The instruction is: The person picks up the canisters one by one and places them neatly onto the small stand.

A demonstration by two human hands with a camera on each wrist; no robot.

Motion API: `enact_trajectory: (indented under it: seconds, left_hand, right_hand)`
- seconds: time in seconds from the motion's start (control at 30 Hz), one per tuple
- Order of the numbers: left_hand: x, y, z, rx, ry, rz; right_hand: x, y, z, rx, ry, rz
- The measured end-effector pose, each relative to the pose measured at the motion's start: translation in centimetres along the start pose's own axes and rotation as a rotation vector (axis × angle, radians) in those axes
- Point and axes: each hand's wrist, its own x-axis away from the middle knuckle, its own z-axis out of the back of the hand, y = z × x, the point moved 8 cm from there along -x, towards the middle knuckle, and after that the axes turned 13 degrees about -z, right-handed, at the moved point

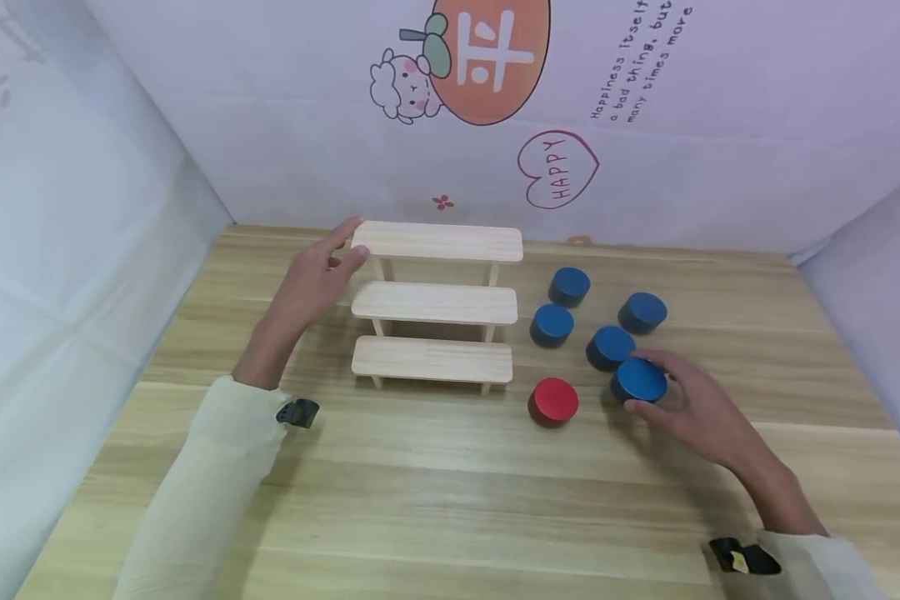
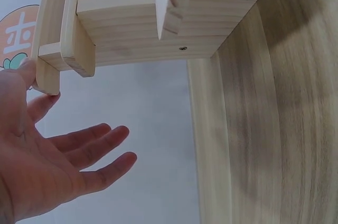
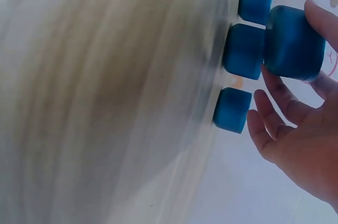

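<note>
My left hand (image 1: 311,279) is at the left end of a three-tier wooden display stand (image 1: 435,302). Its thumb and index finger pinch the top tier's end, while the other fingers (image 2: 113,139) spread away from the wood. On the right, my right hand (image 1: 701,408) holds a blue cylindrical block (image 1: 640,381) between thumb and fingers. The right wrist view shows this held block (image 3: 293,42) raised off the tabletop. Close behind it stands another blue block (image 1: 611,347). A red cylindrical block (image 1: 553,402) sits to its left, near the stand's bottom tier.
More blue blocks stand right of the wooden stand: one at the back (image 1: 569,287), one in front of it (image 1: 552,325) and one farther right (image 1: 642,312). A printed white cloth (image 1: 307,158) hangs behind the wood-grain table (image 1: 435,500), with pale cloth along both sides.
</note>
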Motion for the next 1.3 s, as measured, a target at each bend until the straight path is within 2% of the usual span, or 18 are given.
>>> enact_trajectory:
  seconds: [0.47, 0.67, 1.3]
  left_hand:
    - [-0.2, 0.6, 0.3, -0.011, -0.001, -0.008]
    - [-0.2, 0.8, 0.3, -0.016, -0.010, 0.013]
    - [0.0, 0.9, 0.4, -0.013, -0.003, 0.007]
  right_hand:
    - [-0.3, -2.4, 1.3, -0.007, 0.089, 0.037]
    - [-0.5, -3.2, 1.3, -0.016, 0.084, 0.049]
    - [-1.6, -6.6, 0.7, -0.004, 0.074, 0.095]
